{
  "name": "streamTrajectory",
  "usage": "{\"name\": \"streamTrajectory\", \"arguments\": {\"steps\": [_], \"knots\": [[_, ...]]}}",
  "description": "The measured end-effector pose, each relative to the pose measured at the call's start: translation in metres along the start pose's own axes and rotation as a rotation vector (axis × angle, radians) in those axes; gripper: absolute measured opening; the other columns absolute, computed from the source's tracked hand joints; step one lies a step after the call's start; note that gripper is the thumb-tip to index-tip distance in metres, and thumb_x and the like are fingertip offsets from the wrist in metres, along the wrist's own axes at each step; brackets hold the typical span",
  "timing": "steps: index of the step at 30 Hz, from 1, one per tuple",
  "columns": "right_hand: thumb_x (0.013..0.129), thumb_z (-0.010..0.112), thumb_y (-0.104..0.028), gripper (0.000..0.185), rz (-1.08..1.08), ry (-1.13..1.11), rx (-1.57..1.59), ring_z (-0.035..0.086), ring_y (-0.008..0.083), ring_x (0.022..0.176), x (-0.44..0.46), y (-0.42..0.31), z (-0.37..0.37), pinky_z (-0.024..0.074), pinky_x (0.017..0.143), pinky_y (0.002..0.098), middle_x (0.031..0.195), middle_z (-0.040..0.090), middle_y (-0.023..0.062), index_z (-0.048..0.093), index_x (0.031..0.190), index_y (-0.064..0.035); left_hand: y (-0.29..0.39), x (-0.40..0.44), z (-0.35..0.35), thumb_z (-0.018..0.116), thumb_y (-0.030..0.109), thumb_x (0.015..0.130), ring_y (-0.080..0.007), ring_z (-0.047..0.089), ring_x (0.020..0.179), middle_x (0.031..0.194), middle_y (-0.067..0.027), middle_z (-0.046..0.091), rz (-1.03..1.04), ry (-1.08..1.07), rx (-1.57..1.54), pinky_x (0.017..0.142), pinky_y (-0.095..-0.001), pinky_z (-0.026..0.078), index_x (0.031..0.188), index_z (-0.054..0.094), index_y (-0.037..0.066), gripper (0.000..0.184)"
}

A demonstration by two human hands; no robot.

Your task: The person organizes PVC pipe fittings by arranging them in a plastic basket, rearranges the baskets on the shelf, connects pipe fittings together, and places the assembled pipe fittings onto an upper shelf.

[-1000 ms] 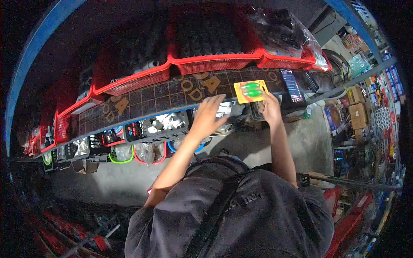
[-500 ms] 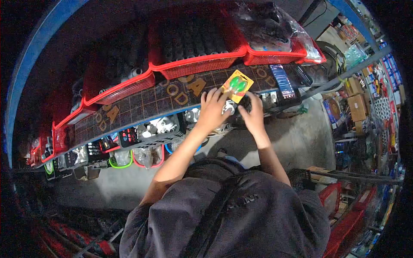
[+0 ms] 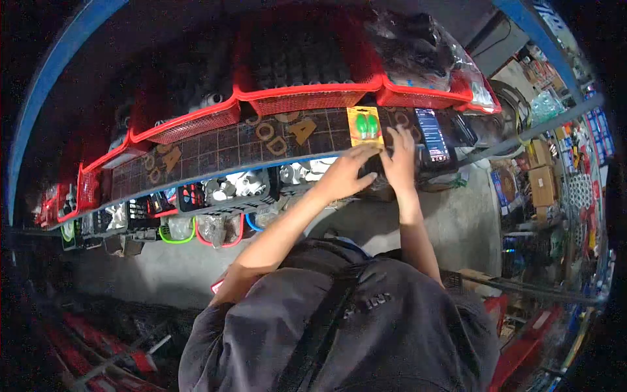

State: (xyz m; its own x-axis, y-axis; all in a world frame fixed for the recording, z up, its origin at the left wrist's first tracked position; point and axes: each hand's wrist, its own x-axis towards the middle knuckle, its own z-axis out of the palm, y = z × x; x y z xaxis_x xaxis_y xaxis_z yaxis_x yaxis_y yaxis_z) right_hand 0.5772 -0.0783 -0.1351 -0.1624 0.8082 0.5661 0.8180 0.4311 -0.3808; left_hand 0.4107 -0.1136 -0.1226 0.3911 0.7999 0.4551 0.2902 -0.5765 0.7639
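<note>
A yellow blister card (image 3: 365,140) with two green bulb-shaped pieces sits squarely on the dark printed shelf mat (image 3: 215,142), its top edge close to a red basket. My left hand (image 3: 345,175) is at the card's lower edge, fingers stretched out and thumb apart; whether the fingertips press on the card I cannot tell. Just right of the card is my right hand (image 3: 400,161), fingers pointing away from me and spread. Neither hand grips anything. A phone (image 3: 432,134) with a lit screen lies right of my right hand.
Red mesh baskets (image 3: 307,98) of dark parts line the back of the shelf. Below its front edge hang a black basket of light metal-looking parts (image 3: 225,189) and green and red baskets. Blue posts (image 3: 36,91) frame the rack. Boxes (image 3: 541,171) stand at right.
The blister card has turned from tilted to nearly straight. My left hand has moved from its left side to its lower edge; my right hand has shifted slightly right, fingers straighter.
</note>
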Motion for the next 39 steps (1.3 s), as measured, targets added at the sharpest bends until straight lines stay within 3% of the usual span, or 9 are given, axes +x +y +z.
{"name": "streamTrajectory", "arguments": {"steps": [6,12,14,18,20,23,27,29,39], "knots": [[0.077,0.061,-0.021,0.043,0.102,0.068,-0.072,0.035,0.0376,0.111,0.023,0.048,-0.026,0.0280,0.094,0.0452,0.116,0.040,0.0218,0.045,0.112,-0.0022,0.011,-0.049,-0.010,0.062,0.014,0.073,-0.0320,0.046,0.107,0.112,-0.0176,0.050,-0.090,0.253,0.149,0.091,-0.0384,0.036,0.110,0.051,0.002,0.040],[0.075,0.061,-0.015,0.034,-0.081,0.050,0.060,0.039,0.0317,0.106,0.061,0.054,-0.025,0.0322,0.091,0.0396,0.111,0.044,0.0146,0.051,0.104,-0.0026,0.034,-0.106,-0.029,0.061,0.009,0.070,-0.0251,0.052,0.081,0.084,-0.0114,0.053,-0.350,0.571,0.061,0.074,-0.0308,0.040,0.086,0.053,0.000,0.020],[0.074,0.060,-0.010,0.021,-0.110,-0.026,0.207,0.048,0.0249,0.097,0.060,0.038,-0.038,0.0380,0.084,0.0334,0.097,0.053,0.0105,0.056,0.094,-0.0039,0.055,-0.120,-0.038,0.059,0.008,0.069,-0.0218,0.052,0.077,0.078,-0.0091,0.054,-0.387,0.465,-0.342,0.072,-0.0294,0.039,0.079,0.054,0.000,0.013],[0.079,0.056,-0.011,0.017,0.126,-0.890,0.885,0.054,0.0111,0.081,0.031,0.009,-0.073,0.0424,0.072,0.0251,0.086,0.060,0.0046,0.058,0.092,-0.0004,0.118,-0.110,-0.063,0.055,0.014,0.067,-0.0287,0.051,0.075,0.076,-0.0123,0.057,0.067,0.033,-0.727,0.072,-0.0383,0.038,0.072,0.059,-0.001,0.016],[0.083,0.054,-0.020,0.023,0.077,-1.268,0.837,0.054,0.0124,0.082,0.018,0.006,-0.070,0.0426,0.075,0.0269,0.087,0.060,0.0058,0.058,0.097,-0.0014,0.124,-0.096,-0.072,0.053,0.011,0.074,-0.0296,0.051,0.076,0.082,-0.0111,0.058,0.383,-0.224,-0.837,0.069,-0.0409,0.039,0.081,0.061,0.001,0.016],[0.085,0.051,-0.026,0.033,0.007,-1.537,0.496,0.052,0.0163,0.095,-0.010,0.014,-0.047,0.0394,0.086,0.0291,0.103,0.057,0.0086,0.053,0.105,0.0013,0.130,-0.085,-0.087,0.052,0.012,0.077,-0.0291,0.051,0.077,0.087,-0.0112,0.057,0.513,-0.381,-0.799,0.069,-0.0406,0.039,0.088,0.060,0.001,0.018],[0.085,0.051,-0.031,0.042,0.454,-1.889,0.443,0.048,0.0191,0.108,-0.083,0.078,0.006,0.0383,0.090,0.0312,0.118,0.051,0.0103,0.050,0.115,-0.0021,0.124,-0.082,-0.106,0.055,0.015,0.076,-0.0300,0.049,0.081,0.091,-0.0107,0.055,0.555,-0.548,-0.797,0.072,-0.0409,0.038,0.088,0.059,0.004,0.017],[0.084,0.051,-0.029,0.038,0.715,-1.942,0.185,0.049,0.0239,0.106,-0.104,0.060,0.003,0.0421,0.085,0.0352,0.116,0.050,0.0152,0.052,0.111,-0.0017,0.117,-0.085,-0.117,0.057,0.019,0.075,-0.0303,0.048,0.083,0.093,-0.0103,0.054,0.588,-0.621,-0.793,0.072,-0.0407,0.038,0.088,0.058,0.005,0.020],[0.083,0.051,-0.025,0.034,0.987,-1.698,0.110,0.050,0.0202,0.095,-0.223,-0.028,0.025,0.0429,0.078,0.0327,0.106,0.053,0.0115,0.054,0.108,-0.0018,0.078,-0.114,-0.197,0.061,0.043,0.073,-0.0306,0.047,0.080,0.097,-0.0122,0.053,0.707,-0.983,-0.960,0.070,-0.0412,0.037,0.096,0.055,0.003,0.046]]}}
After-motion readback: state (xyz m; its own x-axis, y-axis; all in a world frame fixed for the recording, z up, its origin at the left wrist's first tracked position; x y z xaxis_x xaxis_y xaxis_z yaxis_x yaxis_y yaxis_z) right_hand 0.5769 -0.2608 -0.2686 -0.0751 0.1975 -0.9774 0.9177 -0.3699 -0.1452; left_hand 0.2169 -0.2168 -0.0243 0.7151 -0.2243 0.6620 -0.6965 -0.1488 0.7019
